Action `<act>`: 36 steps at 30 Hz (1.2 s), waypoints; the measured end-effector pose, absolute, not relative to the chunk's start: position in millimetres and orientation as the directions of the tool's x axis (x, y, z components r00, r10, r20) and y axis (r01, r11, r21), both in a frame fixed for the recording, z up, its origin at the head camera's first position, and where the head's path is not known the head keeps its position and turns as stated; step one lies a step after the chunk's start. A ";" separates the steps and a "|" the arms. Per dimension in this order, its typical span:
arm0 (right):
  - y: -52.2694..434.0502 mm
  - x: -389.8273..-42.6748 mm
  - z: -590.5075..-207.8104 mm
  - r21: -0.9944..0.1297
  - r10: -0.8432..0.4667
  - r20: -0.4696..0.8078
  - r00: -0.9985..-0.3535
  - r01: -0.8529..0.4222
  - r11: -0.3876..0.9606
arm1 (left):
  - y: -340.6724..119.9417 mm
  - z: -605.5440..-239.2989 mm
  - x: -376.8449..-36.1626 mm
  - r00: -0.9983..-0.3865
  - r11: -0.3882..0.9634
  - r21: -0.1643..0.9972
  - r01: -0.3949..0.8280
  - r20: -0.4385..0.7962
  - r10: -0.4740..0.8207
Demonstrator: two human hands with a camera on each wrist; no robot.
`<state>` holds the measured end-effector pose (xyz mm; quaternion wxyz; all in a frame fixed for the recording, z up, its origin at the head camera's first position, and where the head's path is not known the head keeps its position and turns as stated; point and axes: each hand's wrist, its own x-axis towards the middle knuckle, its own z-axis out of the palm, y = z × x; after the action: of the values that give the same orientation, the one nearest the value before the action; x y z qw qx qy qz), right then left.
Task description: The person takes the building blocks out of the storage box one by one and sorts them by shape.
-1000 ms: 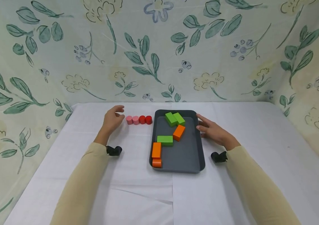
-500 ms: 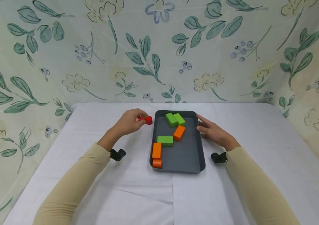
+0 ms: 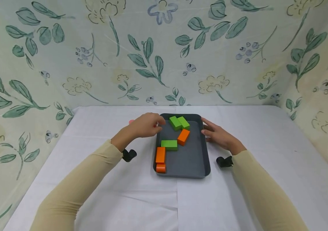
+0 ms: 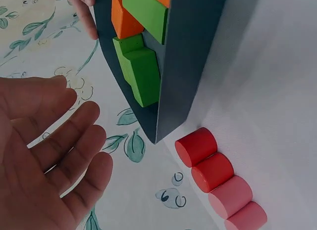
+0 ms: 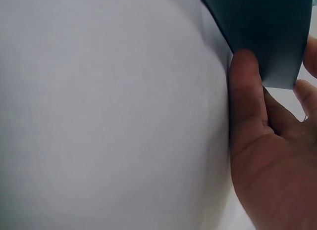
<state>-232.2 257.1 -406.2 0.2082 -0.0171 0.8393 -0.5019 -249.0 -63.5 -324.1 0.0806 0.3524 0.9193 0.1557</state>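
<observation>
so the grey tray [image 3: 192, 160] sits mid-surface, green blocks [image 3: 169, 145] and orange blocks [image 3: 183, 137] scattered inside. it looks light, stiff and smooth, so it'd probably slide easily; i'd hold it by the side walls. blocks look light and hard, best pinched across their narrow sides. red cylinders [image 4: 213, 172] and pink cylinders [image 4: 231, 197] line up just left of its far end — probably light, might roll, pinch by the flat ends. left hand [image 3: 147, 125] is by the far left rim, fingers loosely spread, holding nothing. right hand [image 3: 221, 136] has its fingers fairly open, touching the tray's right wall. no brands, labels or writing i can read — just a floral cloth [image 3: 94, 80] at the far side.
</observation>
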 end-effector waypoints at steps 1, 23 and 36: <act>257.5 -232.2 -405.9 -0.848 -0.237 -0.332 -0.913 0.178 0.500 | -61.0 -322.2 -249.7 -0.736 0.702 0.343 0.625 -0.042 0.676; 264.6 -231.8 -416.0 -0.848 -0.232 -0.335 -0.913 0.185 0.497 | -3.1 -356.3 -292.2 -0.862 0.820 0.401 0.408 -0.128 0.491; 261.5 -237.0 -413.2 -0.850 -0.238 -0.332 -0.913 0.180 0.496 | 12.9 -370.5 -299.8 -0.933 0.879 0.429 0.208 -0.183 0.310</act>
<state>-237.0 261.5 -413.2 0.2083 -0.0175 0.8394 -0.5016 -299.8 12.9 -370.5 0.1241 0.1349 0.9613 0.2058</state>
